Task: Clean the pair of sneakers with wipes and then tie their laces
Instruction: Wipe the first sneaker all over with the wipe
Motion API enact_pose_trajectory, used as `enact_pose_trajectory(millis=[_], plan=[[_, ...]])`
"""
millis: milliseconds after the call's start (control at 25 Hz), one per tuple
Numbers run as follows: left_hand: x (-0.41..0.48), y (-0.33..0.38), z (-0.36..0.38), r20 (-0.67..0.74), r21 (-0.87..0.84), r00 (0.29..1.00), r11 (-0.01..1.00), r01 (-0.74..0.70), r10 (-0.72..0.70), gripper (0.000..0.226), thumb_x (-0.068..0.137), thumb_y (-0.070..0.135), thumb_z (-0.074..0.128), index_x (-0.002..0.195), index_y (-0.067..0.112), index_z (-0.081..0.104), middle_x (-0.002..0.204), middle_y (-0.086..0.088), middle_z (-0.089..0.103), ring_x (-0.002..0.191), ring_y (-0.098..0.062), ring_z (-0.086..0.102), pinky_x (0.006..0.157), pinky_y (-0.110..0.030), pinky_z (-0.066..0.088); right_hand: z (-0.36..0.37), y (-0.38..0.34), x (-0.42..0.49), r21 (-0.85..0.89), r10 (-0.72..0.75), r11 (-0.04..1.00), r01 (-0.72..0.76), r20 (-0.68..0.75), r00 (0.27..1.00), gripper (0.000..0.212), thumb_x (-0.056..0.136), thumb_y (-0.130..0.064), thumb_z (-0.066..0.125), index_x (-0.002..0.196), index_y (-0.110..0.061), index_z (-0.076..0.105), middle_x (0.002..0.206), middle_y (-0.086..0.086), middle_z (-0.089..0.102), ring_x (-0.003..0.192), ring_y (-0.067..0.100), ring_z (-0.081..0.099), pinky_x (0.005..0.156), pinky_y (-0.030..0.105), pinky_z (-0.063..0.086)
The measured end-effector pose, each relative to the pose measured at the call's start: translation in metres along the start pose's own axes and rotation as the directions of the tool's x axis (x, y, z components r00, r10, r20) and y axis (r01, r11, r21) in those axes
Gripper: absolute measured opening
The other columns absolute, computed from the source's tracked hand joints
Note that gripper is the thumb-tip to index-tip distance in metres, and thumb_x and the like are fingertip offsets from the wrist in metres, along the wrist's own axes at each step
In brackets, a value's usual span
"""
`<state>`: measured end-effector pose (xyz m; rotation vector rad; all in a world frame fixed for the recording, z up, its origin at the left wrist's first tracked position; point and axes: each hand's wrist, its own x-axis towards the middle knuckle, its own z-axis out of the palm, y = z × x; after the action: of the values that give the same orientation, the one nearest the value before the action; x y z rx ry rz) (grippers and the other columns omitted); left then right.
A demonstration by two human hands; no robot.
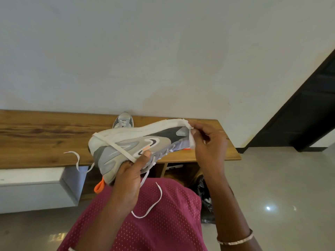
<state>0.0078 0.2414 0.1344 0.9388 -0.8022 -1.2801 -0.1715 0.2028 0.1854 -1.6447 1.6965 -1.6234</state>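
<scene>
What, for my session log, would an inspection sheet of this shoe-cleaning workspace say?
Surface: wooden bench, against the white wall.
Job's things: grey sneaker held on its side, laces loose; second sneaker standing on the bench; white wipe at the held sneaker's toe.
Clutter: black plastic bag on the floor by the bench.
Hands: left hand grips the held sneaker near its heel; right hand pinches the wipe.
Cables: nothing seen.
Surroundings: glossy floor, black panel at right.

Home entryway: wooden bench (36, 134) with cubbies (183, 171) underneath, plain white wall (163, 51), glossy floor (281, 187).
</scene>
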Motion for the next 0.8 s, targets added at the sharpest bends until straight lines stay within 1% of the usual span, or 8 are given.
enact_pose_trajectory(millis=[120, 240, 440, 560, 600, 640, 720, 800], plan=[[-0.008, 0.001, 0.003, -0.013, 0.127, 1.0, 0.992, 0.001, 0.0, 0.044, 0.084, 0.034, 0.065, 0.126, 0.022, 0.066, 0.121, 0.015, 0.069, 0.115, 0.011, 0.058, 0.088, -0.001, 0.044, 0.024, -0.005, -0.013, -0.358, -0.169, 0.92, 0.162, 0.012, 0.986, 0.031, 0.094, 0.003, 0.054, 0.111, -0.013, 0.074, 0.109, 0.001, 0.069, 0.104, 0.019, 0.059, 0.078, 0.006, 0.035], [-0.012, -0.003, -0.002, -0.026, 0.194, 0.999, 0.98, 0.031, -0.027, 0.045, 0.081, 0.043, 0.064, 0.122, 0.024, 0.07, 0.122, 0.012, 0.07, 0.121, 0.0, 0.058, 0.093, -0.008, 0.042, 0.05, -0.024, -0.038, -0.333, -0.205, 0.914, 0.234, 0.119, 0.971, 0.032, 0.089, -0.002, 0.052, 0.107, -0.012, 0.076, 0.107, 0.002, 0.071, 0.105, 0.02, 0.059, 0.084, 0.019, 0.044], [-0.013, -0.002, -0.008, -0.055, 0.29, 0.995, 0.952, 0.096, -0.084, 0.025, 0.083, 0.044, 0.064, 0.068, 0.025, 0.068, 0.059, 0.008, 0.064, 0.08, -0.004, 0.061, 0.075, -0.017, 0.044, 0.054, -0.026, -0.046, -0.228, -0.388, 0.86, 0.457, 0.289, 0.875, 0.029, 0.079, 0.0, 0.067, 0.104, -0.009, 0.077, 0.105, 0.004, 0.073, 0.103, 0.021, 0.062, 0.088, 0.024, 0.048], [-0.014, 0.0, -0.011, -0.02, 0.38, 0.999, 0.923, 0.049, -0.045, 0.044, 0.091, 0.034, 0.065, 0.055, 0.013, 0.051, 0.047, 0.016, 0.054, 0.059, 0.009, 0.052, 0.065, -0.004, 0.039, 0.041, -0.003, -0.032, -0.367, -0.345, 0.845, 0.39, 0.184, 0.92, 0.027, 0.083, 0.005, 0.065, 0.105, -0.008, 0.075, 0.106, 0.005, 0.073, 0.105, 0.023, 0.062, 0.086, 0.034, 0.053], [-0.015, 0.0, -0.01, -0.005, 0.396, 0.999, 0.917, 0.048, -0.05, 0.045, 0.091, 0.033, 0.065, 0.048, 0.019, 0.062, 0.044, 0.019, 0.049, 0.051, 0.008, 0.049, 0.06, -0.003, 0.037, 0.038, 0.002, -0.028, -0.408, -0.301, 0.854, 0.323, 0.12, 0.946, 0.028, 0.084, 0.008, 0.064, 0.105, -0.008, 0.075, 0.106, 0.006, 0.073, 0.105, 0.024, 0.063, 0.083, 0.035, 0.054], [-0.016, 0.0, -0.009, 0.01, 0.396, 0.999, 0.917, 0.043, -0.051, 0.042, 0.09, 0.036, 0.065, 0.05, 0.041, 0.056, 0.047, 0.021, 0.051, 0.051, 0.009, 0.05, 0.059, -0.003, 0.038, 0.037, 0.004, -0.026, -0.426, -0.257, 0.867, 0.258, 0.063, 0.964, 0.028, 0.085, 0.009, 0.064, 0.104, -0.009, 0.075, 0.105, 0.006, 0.073, 0.104, 0.025, 0.063, 0.081, 0.033, 0.053], [-0.015, -0.002, -0.011, 0.048, 0.407, 0.998, 0.913, 0.028, -0.052, 0.023, 0.087, 0.048, 0.062, 0.071, 0.032, 0.065, 0.071, 0.019, 0.064, 0.065, 0.012, 0.057, 0.063, -0.002, 0.041, 0.041, 0.0, -0.026, -0.404, -0.219, 0.889, 0.217, 0.041, 0.975, 0.026, 0.088, 0.006, 0.062, 0.103, -0.011, 0.076, 0.104, 0.003, 0.073, 0.103, 0.022, 0.063, 0.08, 0.024, 0.048], [-0.013, -0.008, -0.015, 0.08, 0.507, 0.995, 0.862, 0.008, -0.057, 0.039, 0.088, 0.056, 0.06, 0.088, 0.018, 0.07, 0.08, 0.005, 0.068, 0.074, 0.005, 0.062, 0.068, -0.005, 0.044, 0.051, -0.012, -0.032, -0.325, -0.243, 0.906, 0.272, 0.126, 0.962, 0.028, 0.087, 0.007, 0.061, 0.101, -0.012, 0.077, 0.102, 0.0, 0.073, 0.101, 0.017, 0.063, 0.083, 0.019, 0.046]])
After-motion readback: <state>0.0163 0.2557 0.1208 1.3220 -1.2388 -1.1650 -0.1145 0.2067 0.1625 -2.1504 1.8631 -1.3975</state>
